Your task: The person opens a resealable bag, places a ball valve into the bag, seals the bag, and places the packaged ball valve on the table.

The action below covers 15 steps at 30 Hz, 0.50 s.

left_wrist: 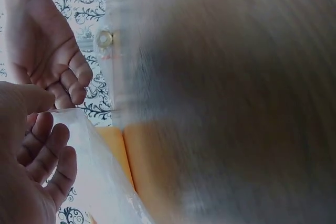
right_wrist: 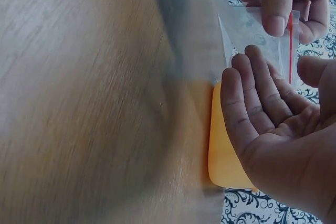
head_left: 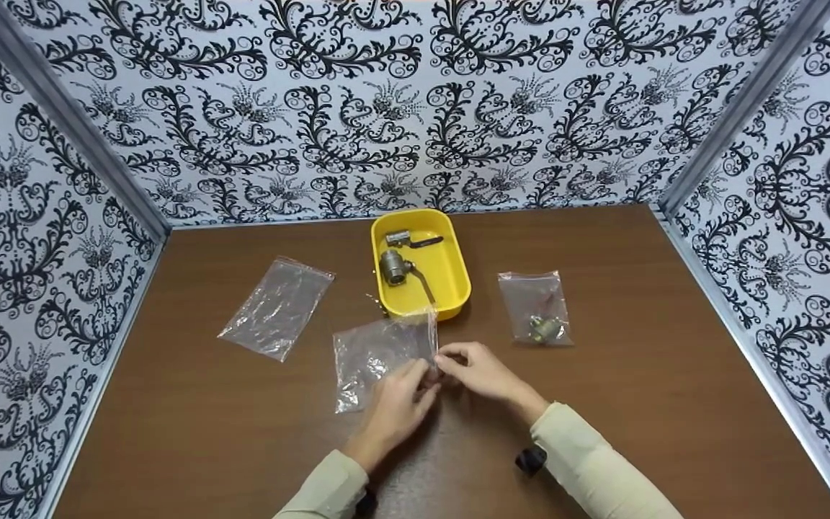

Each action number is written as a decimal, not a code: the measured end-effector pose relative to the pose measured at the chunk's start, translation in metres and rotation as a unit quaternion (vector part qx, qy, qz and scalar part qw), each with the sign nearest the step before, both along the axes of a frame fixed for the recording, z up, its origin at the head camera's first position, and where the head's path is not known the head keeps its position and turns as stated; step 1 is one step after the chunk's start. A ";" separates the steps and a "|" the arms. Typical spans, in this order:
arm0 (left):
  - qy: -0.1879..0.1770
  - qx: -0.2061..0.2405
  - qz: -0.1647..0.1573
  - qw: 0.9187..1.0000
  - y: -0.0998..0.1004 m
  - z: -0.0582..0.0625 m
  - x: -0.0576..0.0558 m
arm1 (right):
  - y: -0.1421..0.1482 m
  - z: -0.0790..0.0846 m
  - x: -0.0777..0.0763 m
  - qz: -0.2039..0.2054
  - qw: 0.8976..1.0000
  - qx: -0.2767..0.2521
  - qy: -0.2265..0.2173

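Observation:
A clear zip bag [head_left: 375, 349] with a red zip line [right_wrist: 290, 51] is between both hands, low over the table in front of the yellow tray. My left hand [head_left: 395, 405] pinches its near corner at the zip end, thumb over the plastic. At the same end, my right hand [head_left: 485, 373] has thumb and index finger at the zip edge, pinching it; the other fingers [right_wrist: 247, 90] are loosely extended. The bag looks flat, with nothing visible inside.
The yellow tray [head_left: 451, 277] holds a large metal ball valve [head_left: 393, 267] and a smaller valve [head_left: 398, 238] with a dark lever. Another flat zip bag [head_left: 278, 310] lies left. To the right, a zip bag [head_left: 530, 292] contains a brass fitting [head_left: 546, 329]. Patterned walls enclose the table.

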<state>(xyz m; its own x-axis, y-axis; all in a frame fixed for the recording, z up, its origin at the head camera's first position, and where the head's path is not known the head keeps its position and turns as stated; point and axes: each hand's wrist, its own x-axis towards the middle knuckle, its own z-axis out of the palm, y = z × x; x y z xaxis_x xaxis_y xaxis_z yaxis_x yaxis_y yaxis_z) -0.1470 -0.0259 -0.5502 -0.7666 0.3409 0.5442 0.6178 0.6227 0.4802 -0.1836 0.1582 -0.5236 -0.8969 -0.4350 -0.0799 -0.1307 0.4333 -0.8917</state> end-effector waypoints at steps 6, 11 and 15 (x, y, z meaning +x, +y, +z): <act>-0.040 0.014 -0.021 0.999 0.002 -0.004 -0.001 | 0.003 -0.007 -0.001 0.013 0.999 -0.029 -0.031; -0.135 0.040 -0.017 0.990 0.001 -0.001 -0.003 | 0.004 -0.005 0.001 0.020 0.996 -0.064 -0.056; -0.176 0.040 0.024 0.983 0.002 0.004 -0.007 | 0.003 -0.003 0.004 0.030 0.995 -0.077 -0.061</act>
<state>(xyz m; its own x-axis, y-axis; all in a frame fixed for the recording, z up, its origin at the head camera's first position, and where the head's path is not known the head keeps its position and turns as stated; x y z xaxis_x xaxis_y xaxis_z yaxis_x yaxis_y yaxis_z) -0.1536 -0.0237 -0.5459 -0.9263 0.2666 0.2663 0.3756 0.5980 0.7080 -0.1794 0.1616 -0.5270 -0.8561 -0.5038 -0.1153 -0.0388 0.2850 -0.9577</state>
